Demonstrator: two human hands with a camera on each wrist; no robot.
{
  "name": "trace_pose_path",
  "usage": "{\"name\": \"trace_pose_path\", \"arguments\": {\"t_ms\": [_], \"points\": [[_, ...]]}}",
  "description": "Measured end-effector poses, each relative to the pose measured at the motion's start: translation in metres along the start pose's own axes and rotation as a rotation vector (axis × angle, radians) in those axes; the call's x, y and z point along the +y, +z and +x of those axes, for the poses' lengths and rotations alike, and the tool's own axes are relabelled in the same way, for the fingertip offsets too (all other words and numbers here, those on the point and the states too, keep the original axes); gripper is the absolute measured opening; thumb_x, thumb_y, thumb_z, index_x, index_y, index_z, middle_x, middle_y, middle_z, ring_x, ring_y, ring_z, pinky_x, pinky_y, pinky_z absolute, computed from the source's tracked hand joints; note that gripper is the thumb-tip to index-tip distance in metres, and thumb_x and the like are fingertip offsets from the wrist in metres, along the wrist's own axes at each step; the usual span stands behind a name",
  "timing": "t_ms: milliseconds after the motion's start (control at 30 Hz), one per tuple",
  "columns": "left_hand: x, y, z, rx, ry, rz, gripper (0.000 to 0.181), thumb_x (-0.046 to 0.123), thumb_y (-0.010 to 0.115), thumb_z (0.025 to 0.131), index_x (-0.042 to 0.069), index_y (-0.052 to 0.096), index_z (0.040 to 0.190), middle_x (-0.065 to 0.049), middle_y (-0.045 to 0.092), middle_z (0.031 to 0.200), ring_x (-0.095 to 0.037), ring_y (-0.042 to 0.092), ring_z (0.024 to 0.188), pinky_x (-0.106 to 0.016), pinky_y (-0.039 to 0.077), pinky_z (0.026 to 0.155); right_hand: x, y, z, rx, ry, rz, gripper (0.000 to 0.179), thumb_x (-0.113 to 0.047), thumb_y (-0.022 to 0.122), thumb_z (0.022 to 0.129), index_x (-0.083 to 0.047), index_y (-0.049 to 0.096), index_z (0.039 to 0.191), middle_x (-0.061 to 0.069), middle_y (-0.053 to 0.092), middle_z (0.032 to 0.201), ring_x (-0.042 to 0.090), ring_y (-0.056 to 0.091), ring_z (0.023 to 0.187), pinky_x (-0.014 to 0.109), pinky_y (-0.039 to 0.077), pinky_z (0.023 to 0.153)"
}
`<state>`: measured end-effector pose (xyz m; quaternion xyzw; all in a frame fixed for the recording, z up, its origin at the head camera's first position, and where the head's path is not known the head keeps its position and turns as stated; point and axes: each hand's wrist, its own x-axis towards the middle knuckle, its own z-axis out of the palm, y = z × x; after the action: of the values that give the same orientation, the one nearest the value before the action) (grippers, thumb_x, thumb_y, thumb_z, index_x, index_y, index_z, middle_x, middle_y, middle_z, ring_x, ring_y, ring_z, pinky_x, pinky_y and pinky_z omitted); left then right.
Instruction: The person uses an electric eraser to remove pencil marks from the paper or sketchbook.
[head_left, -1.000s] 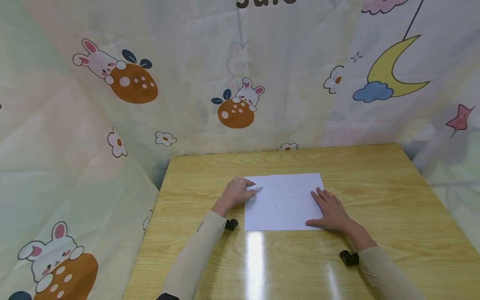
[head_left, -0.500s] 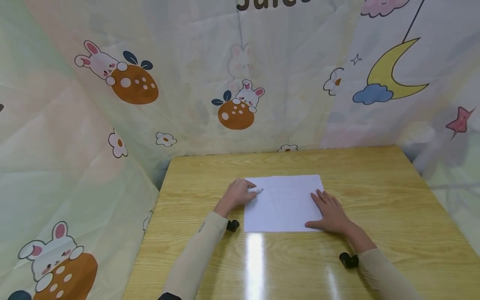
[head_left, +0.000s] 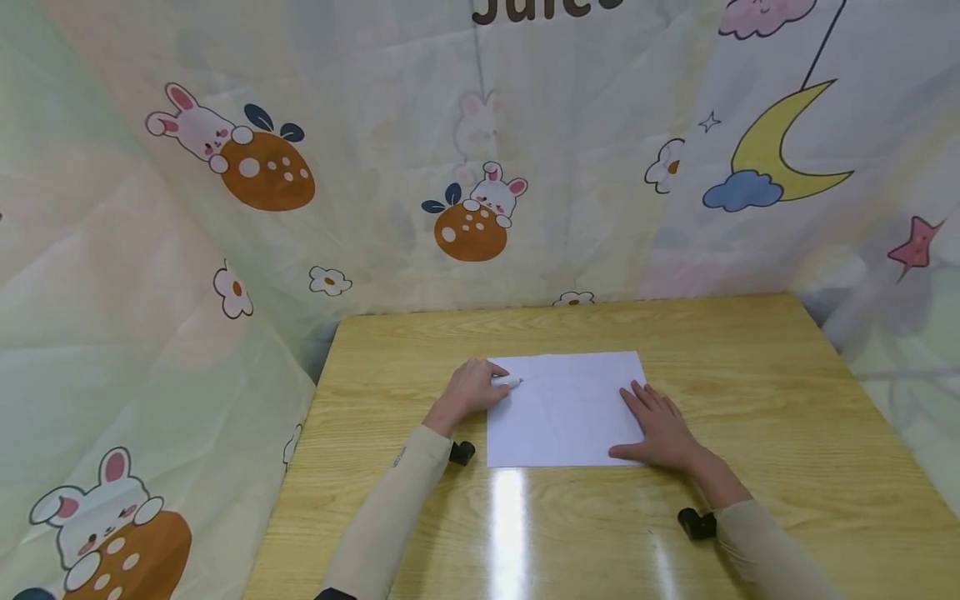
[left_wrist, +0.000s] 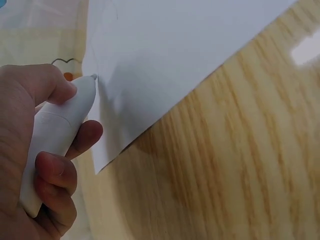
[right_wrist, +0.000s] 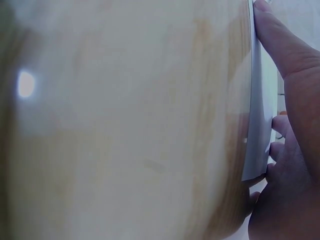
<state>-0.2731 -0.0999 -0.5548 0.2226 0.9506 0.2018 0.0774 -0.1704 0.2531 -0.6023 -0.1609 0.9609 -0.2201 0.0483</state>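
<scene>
A white sheet of paper (head_left: 566, 417) lies on the wooden table. At its left edge, my left hand (head_left: 468, 385) grips a plump white pen (left_wrist: 57, 122) with a small grey tip. The thumb and fingers curl round its body. The tip points right over the sheet's upper left part; whether it touches the paper I cannot tell. Faint lines show on the sheet in the left wrist view. My right hand (head_left: 660, 429) rests on the paper's right edge, thumb and fingers spread. In the right wrist view, the sheet's edge runs beneath that hand (right_wrist: 295, 135).
The wood-grain table (head_left: 405, 342) extends around the sheet, with a bright reflection in front of it. A patterned cloth (head_left: 585, 125) with rabbits and a moon hangs behind and on the left. Small black objects (head_left: 697, 523) sit by both wrists.
The head view has shifted very slightly. Both hands, the pen and the paper keep nearly the same places relative to each other.
</scene>
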Motion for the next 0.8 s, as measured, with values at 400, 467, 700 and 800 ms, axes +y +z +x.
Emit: {"name": "trace_pose_path", "arguments": {"t_ms": [400, 467, 700, 800], "points": [[-0.0004, -0.0027, 0.0030, -0.025, -0.008, -0.006, 0.030, 0.031, 0.066, 0.089, 0.015, 0.074, 0.113, 0.003, 0.051, 0.052, -0.007, 0.028, 0.040, -0.023, 0.029, 0.040, 0.0002, -0.0001, 0.0019, 0.011, -0.009, 0.007, 0.114, -0.069, 0.070, 0.071, 0.001, 0.028, 0.151, 0.027, 0.017, 0.155, 0.047, 0.012, 0.141, 0.064, 0.007, 0.107], [-0.0015, -0.0018, 0.0032, -0.029, -0.008, 0.000, 0.031, 0.032, 0.066, 0.089, 0.015, 0.074, 0.114, 0.003, 0.049, 0.050, -0.006, 0.027, 0.039, -0.022, 0.028, 0.040, -0.0001, 0.0007, 0.0019, 0.014, -0.017, 0.008, 0.114, -0.069, 0.070, 0.071, 0.001, 0.029, 0.151, 0.027, 0.017, 0.155, 0.047, 0.012, 0.140, 0.064, 0.007, 0.107], [0.0019, -0.0026, 0.0037, -0.018, 0.025, 0.017, 0.030, 0.031, 0.067, 0.088, 0.015, 0.075, 0.112, 0.005, 0.059, 0.063, -0.006, 0.031, 0.041, -0.023, 0.031, 0.042, -0.0009, 0.0017, 0.0013, 0.010, -0.016, 0.006, 0.114, -0.069, 0.070, 0.072, 0.001, 0.028, 0.151, 0.027, 0.017, 0.155, 0.047, 0.012, 0.140, 0.064, 0.007, 0.107], [0.0032, -0.0028, 0.0043, -0.021, 0.026, 0.021, 0.030, 0.032, 0.067, 0.088, 0.015, 0.075, 0.112, 0.004, 0.062, 0.069, -0.006, 0.033, 0.042, -0.023, 0.033, 0.043, -0.0008, 0.0007, 0.0006, 0.005, -0.009, 0.001, 0.115, -0.069, 0.070, 0.071, 0.001, 0.027, 0.151, 0.027, 0.016, 0.155, 0.047, 0.011, 0.140, 0.064, 0.006, 0.107]]}}
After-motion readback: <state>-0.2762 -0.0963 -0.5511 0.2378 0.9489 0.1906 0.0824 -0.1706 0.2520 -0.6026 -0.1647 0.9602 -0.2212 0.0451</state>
